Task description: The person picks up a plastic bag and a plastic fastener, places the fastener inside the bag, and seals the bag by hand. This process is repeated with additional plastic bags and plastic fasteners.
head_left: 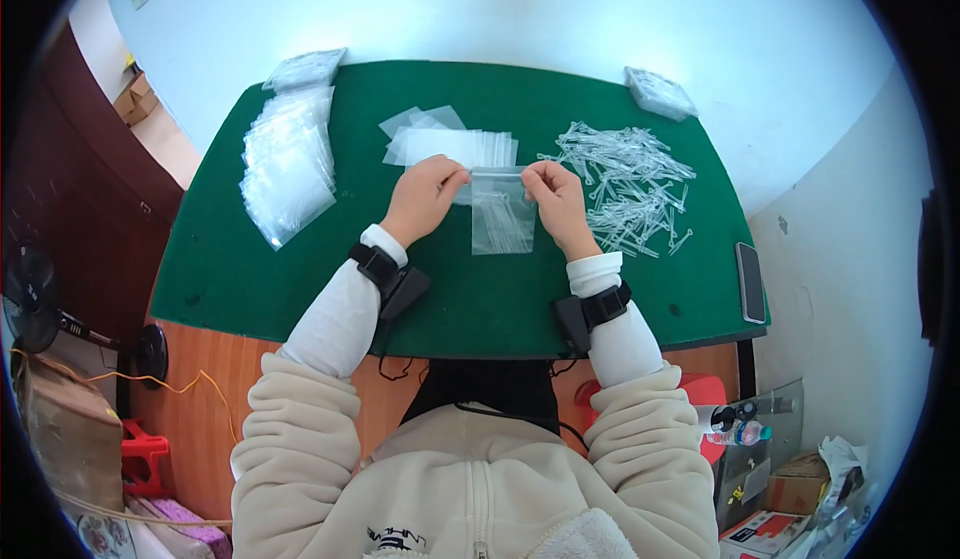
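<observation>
- One clear zip-lock bag (503,187), held between two hands over the middle of the table, just in front of the loose bags
- Orientation of the zip-lock bag: long axis running away from the wearer, mouth and zip strip at the far end, bottom edge toward the wearer
- Left hand (428,195), one: thumb and forefinger pinching the bag's upper left corner, the other fingers curled in
- Right hand (558,199), one: thumb and forefinger pinching the upper right corner, the other fingers folded
- Clear plastic sticks (505,224) inside the bag, several, overlapping too closely to count, lying slightly aslant to its long axis
- Two adjoining heaps of similar sticks to the right, a far heap (625,154) and a near heap (635,214); individual pieces too many to count, pointing in mixed directions
- Loose flat bags (440,147), one overlapping group beyond the hands, exact number unclear
- Fanned clear bags (290,164), one row at left, number unclear, with one stacked bundle (306,69) at its far end
- One further bundle (660,93) at the far right corner
- One smartphone (750,282) near the right edge of the single green table (460,299)
- Two black wrist straps (375,264), one per forearm
</observation>
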Demonstrator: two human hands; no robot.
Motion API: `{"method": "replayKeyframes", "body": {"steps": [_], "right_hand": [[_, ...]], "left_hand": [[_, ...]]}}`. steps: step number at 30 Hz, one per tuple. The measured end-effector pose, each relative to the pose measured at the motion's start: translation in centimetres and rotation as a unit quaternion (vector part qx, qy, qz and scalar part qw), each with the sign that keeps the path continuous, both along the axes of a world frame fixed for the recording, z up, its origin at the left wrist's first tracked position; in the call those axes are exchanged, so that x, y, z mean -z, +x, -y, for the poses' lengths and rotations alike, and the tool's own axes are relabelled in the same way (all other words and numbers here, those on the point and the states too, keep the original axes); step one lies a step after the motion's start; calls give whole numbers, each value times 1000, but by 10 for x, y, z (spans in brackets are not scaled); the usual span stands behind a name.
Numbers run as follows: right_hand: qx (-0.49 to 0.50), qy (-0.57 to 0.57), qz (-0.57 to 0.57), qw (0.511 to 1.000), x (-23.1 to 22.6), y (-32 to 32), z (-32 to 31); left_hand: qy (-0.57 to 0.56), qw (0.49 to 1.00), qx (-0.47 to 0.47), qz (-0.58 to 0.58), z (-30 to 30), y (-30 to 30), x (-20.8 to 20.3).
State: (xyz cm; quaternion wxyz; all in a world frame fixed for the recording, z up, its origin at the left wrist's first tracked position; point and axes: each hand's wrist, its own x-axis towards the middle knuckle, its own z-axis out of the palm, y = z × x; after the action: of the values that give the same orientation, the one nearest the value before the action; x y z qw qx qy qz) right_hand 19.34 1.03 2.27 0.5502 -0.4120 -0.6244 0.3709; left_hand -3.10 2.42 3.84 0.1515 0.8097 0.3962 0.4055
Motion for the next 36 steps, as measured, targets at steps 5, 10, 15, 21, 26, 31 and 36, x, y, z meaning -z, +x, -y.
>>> {"method": "replayKeyframes", "body": {"steps": [5,10,15,21,26,31,36], "right_hand": [[-148,-156,-149,965,-17,-2,24],[-207,-206,-138,946,-26,-24,37],[-130,-133,-19,982,-35,-49,47],[-39,-105,-13,994,-62,-47,96],[-8,-61,-14,998,-80,3,118],[-19,-38,10,999,-92,33,129],[21,9,30,999,-83,45,140]], "left_hand": [[-64,990,27,123,18,3,-5],[19,971,219,93,46,7,-31],[120,957,253,76,57,-22,-44],[-42,983,131,120,108,-59,-76],[-58,993,-107,9,149,-102,-100],[-42,952,-302,14,166,-163,-98],[-54,899,-418,-116,188,-164,-99]]}}
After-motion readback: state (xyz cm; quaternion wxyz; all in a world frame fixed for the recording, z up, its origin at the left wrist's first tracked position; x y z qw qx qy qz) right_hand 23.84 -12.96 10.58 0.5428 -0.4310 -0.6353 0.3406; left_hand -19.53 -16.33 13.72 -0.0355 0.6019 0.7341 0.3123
